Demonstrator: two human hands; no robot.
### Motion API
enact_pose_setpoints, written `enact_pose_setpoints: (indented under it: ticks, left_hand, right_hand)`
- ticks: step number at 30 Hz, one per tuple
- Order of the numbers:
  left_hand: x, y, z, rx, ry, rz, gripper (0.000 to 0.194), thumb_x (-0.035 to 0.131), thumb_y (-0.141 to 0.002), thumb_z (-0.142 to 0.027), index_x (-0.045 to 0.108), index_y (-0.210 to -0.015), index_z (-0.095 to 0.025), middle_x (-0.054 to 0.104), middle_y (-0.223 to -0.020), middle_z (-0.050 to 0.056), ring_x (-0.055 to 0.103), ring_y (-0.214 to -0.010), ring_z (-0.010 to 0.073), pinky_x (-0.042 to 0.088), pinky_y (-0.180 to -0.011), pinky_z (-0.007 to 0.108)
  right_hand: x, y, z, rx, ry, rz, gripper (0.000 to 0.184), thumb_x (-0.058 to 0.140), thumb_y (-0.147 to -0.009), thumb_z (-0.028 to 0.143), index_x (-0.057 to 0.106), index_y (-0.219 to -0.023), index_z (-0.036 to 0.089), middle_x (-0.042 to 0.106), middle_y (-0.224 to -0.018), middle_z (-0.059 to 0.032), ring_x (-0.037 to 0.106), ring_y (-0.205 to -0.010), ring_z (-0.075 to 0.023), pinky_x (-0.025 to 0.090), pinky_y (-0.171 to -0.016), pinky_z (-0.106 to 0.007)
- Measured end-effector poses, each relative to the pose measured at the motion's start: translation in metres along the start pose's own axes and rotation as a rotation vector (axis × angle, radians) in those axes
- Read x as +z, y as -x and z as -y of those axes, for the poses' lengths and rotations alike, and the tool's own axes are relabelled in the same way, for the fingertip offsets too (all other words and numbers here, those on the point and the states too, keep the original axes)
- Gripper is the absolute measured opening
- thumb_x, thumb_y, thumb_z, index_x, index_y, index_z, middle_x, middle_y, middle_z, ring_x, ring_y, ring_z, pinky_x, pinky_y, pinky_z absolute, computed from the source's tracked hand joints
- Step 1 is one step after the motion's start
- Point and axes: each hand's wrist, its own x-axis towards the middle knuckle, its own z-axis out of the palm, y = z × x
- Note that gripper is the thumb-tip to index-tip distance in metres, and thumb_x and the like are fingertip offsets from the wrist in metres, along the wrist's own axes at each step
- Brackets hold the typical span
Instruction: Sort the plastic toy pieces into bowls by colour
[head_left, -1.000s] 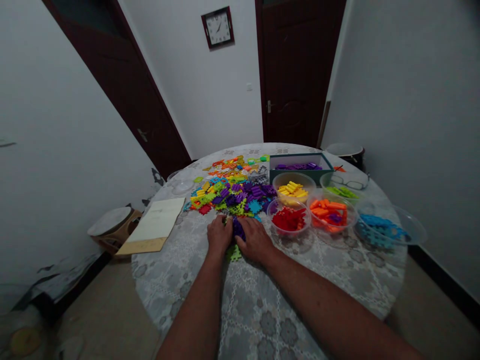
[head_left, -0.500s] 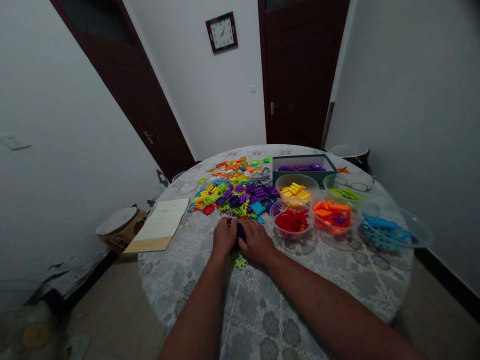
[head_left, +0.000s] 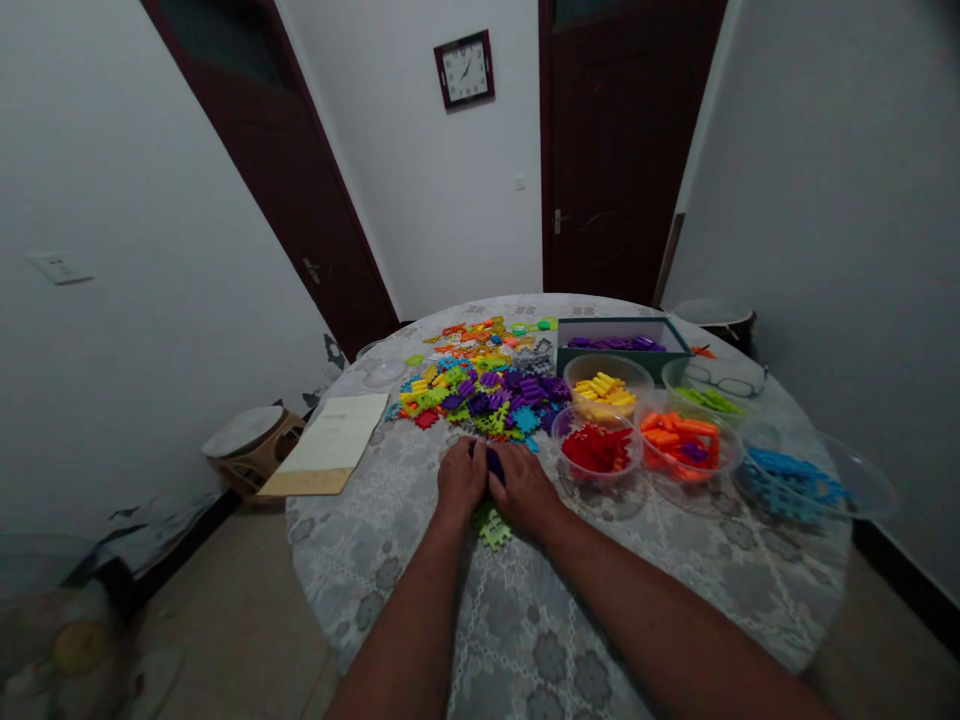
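My left hand (head_left: 463,482) and my right hand (head_left: 525,484) are together at the near side of the pile, fingers closed around a dark purple plastic building piece (head_left: 495,464). Most of that piece is hidden by the fingers. Light green notched building pieces (head_left: 494,528) lie on the tablecloth just below the hands, partly under them. Beyond the hands spreads a heap of mixed building pieces (head_left: 487,395) in purple, green, yellow, blue and red.
Clear bowls hold red pieces (head_left: 596,448), orange pieces (head_left: 679,440), yellow pieces (head_left: 602,388), light green pieces (head_left: 705,399) and blue pieces (head_left: 795,480). Behind stands a dark green box (head_left: 622,360) with purple pieces. Glasses (head_left: 733,385) lie right, a notepad (head_left: 330,440) left.
The view has shifted slightly, so everything sits a little further right. Both hands stay together on the purple piece, with only small finger movement.
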Motion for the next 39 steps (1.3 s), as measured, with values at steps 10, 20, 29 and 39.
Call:
enact_pose_setpoints:
  ticks: [10, 20, 29, 39]
  left_hand:
    - [0.0, 0.006, -0.011, 0.054, 0.078, -0.042, 0.026, 0.051, -0.102, -0.035, 0.072, -0.099, -0.021, 0.075, -0.106, 0.015, 0.068, -0.105, 0.029, 0.048, -0.095, 0.041]
    - [-0.008, 0.002, -0.016, -0.133, 0.618, 0.001, 0.012, 0.071, -0.084, -0.032, 0.075, -0.086, -0.022, 0.076, -0.096, 0.01, 0.067, -0.099, 0.0287, 0.046, -0.099, 0.042]
    - [0.001, 0.006, -0.012, -0.29, 1.128, 0.199, 0.031, 0.077, -0.079, -0.046, 0.076, -0.093, -0.018, 0.076, -0.089, 0.007, 0.071, -0.081, 0.0232, 0.055, -0.078, 0.035]
    - [0.016, 0.009, -0.025, -0.477, 1.784, 0.293, 0.034, 0.079, -0.078, -0.027, 0.074, -0.11, -0.019, 0.08, -0.099, 0.006, 0.076, -0.091, 0.0237, 0.06, -0.086, 0.035]
  right_hand:
    - [0.002, -0.001, -0.003, 0.03, -0.047, -0.059, 0.036, 0.052, -0.101, 0.02, 0.06, -0.136, 0.017, 0.069, -0.127, -0.0161, 0.061, -0.12, -0.0311, 0.051, -0.107, -0.052]
    - [-0.011, -0.008, 0.002, 0.19, -0.179, -0.086, 0.03, 0.05, -0.099, 0.023, 0.065, -0.125, 0.021, 0.072, -0.122, -0.0116, 0.065, -0.116, -0.0268, 0.052, -0.107, -0.045]
    - [-0.014, -0.017, 0.005, 0.447, -0.258, -0.162, 0.036, 0.051, -0.097, 0.038, 0.069, -0.124, 0.022, 0.076, -0.12, -0.0107, 0.069, -0.112, -0.0291, 0.051, -0.102, -0.044]
    - [-0.019, -0.053, 0.015, 0.636, -0.332, -0.358, 0.038, 0.056, -0.09, 0.049, 0.074, -0.107, 0.02, 0.078, -0.104, -0.0102, 0.069, -0.097, -0.0287, 0.05, -0.09, -0.038]
